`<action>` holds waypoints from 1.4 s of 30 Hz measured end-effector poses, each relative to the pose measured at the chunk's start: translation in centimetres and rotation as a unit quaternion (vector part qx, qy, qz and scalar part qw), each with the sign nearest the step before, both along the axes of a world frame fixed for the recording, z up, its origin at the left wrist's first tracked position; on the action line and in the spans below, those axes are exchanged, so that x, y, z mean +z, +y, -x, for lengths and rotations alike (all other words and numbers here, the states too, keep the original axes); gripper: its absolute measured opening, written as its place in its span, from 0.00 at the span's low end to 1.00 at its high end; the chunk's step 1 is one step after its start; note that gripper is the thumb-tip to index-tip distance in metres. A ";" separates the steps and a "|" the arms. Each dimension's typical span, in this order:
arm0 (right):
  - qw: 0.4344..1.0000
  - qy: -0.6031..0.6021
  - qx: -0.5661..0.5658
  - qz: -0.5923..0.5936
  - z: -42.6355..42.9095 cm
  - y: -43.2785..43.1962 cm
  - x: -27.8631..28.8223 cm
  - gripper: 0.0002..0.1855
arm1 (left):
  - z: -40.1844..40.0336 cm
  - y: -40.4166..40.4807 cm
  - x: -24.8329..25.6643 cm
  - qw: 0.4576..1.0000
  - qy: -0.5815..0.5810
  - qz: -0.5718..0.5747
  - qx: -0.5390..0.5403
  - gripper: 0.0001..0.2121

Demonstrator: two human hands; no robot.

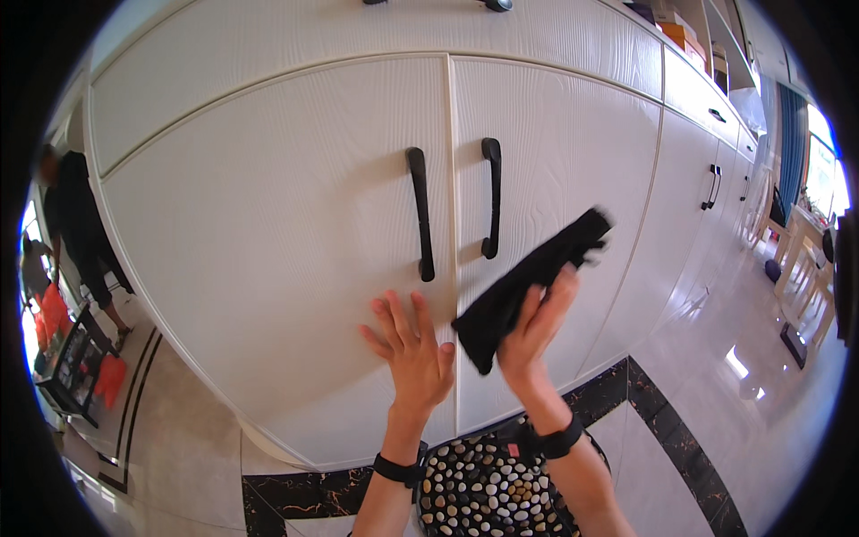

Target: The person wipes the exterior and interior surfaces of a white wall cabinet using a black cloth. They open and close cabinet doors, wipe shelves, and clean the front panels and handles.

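White wood-grain cabinet doors (268,235) fill the view before me, with a black left door handle (421,215) and a black right door handle (492,199) beside their shared seam. My left hand (413,359) is spread with its fingers apart just below the left handle; it holds nothing, and its fingertips are at the door's face. In my right hand (537,329) is a folded black cloth (530,282), slanting across the lower part of the right door. The cloth's far end is slightly blurred. Both wrists wear black bands.
A pebble-pattern mat (493,490) lies on the tiled floor below my forearms. At the far left a person (77,221) in dark clothes stands near a low black table (74,369) and red bags (111,379). More cabinets run along the right, with wooden chairs (805,288) beyond.
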State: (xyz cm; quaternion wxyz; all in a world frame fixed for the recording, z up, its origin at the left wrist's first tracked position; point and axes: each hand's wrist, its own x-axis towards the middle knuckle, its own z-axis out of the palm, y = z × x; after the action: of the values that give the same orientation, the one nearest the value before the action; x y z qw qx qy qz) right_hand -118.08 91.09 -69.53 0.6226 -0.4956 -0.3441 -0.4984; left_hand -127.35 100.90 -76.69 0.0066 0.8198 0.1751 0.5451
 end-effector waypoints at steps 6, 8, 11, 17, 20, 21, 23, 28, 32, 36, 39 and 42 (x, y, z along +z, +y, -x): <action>0.977 -0.159 0.080 0.121 -0.6 3.8 10.9 0.10 | 0.0 0.1 0.0 1.000 -0.014 -0.006 -0.012 0.35; 0.966 -0.194 0.048 0.166 -0.3 4.9 9.2 0.09 | 0.0 0.1 0.0 1.000 -0.007 0.004 -0.012 0.34; 0.954 -0.117 0.179 0.208 0.0 4.6 2.2 0.12 | 0.2 -0.1 0.0 0.999 -0.012 0.018 -0.030 0.34; 0.931 -0.197 0.163 0.259 -0.2 1.8 -2.5 0.23 | 1.0 -0.1 0.3 0.995 -0.017 0.048 -0.087 0.35; 0.930 -0.141 0.156 0.302 0.2 2.4 3.9 0.35 | 0.9 0.0 0.3 0.994 -0.029 0.047 -0.096 0.35; 0.939 -0.153 0.135 0.278 0.3 3.2 6.6 0.35 | 0.8 0.0 0.3 0.996 -0.021 0.037 -0.083 0.35; 0.951 -0.184 0.069 0.237 -0.1 4.9 12.5 0.33 | 0.7 0.1 0.3 0.996 -0.021 0.035 -0.079 0.35; 0.955 -0.188 -0.014 0.228 -0.3 6.3 13.7 0.32 | 0.7 0.2 0.0 0.995 -0.015 0.039 -0.087 0.35; 0.952 -0.137 0.043 0.272 0.0 5.1 5.8 0.33 | 0.8 0.3 -0.1 0.995 -0.013 0.041 -0.092 0.35; 0.938 -0.080 0.031 0.337 1.9 2.9 -3.1 0.36 | 1.4 0.2 0.3 0.993 -0.006 0.053 -0.101 0.36; 0.919 -0.101 -0.018 0.380 1.9 2.4 -3.7 0.36 | 2.3 0.4 0.7 0.988 0.001 0.068 -0.142 0.36; 0.940 -0.065 0.045 0.331 1.6 3.5 0.6 0.36 | 2.4 0.5 0.7 0.987 -0.002 0.070 -0.143 0.37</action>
State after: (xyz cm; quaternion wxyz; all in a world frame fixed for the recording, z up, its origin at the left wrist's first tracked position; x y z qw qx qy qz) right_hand -119.69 94.56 -68.95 0.4213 -0.6245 -0.5510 -0.3591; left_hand -129.78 101.36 -76.02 0.1420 0.8328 0.0939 0.5268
